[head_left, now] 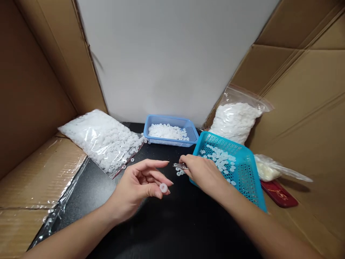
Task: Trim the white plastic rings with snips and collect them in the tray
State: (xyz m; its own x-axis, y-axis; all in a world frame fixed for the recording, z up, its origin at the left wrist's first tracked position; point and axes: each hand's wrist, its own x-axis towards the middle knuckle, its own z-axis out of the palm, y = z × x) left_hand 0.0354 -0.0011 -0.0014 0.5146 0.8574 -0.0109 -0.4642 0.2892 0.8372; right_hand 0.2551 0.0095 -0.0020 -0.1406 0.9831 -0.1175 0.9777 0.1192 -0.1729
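A small white ring [163, 187] is pinched between the thumb and fingers of my left hand [142, 183], above the black table. My right hand [203, 171] grips a small metal tool [180, 166], its tip pointing left toward my left hand. A few white rings [178, 172] lie on the table just below the tool. Beside my right hand, the teal basket [257, 180] holds many white rings. Farther back, a blue basket [171, 142] contains a heap of similar rings.
On the left lies a clear bag of white rings [99, 140], with loose rings at its mouth. At the right are a bag of white material [234, 120], a smaller bag [266, 169] and a red object [279, 193]. Cardboard walls [304, 108] flank the black table [172, 230].
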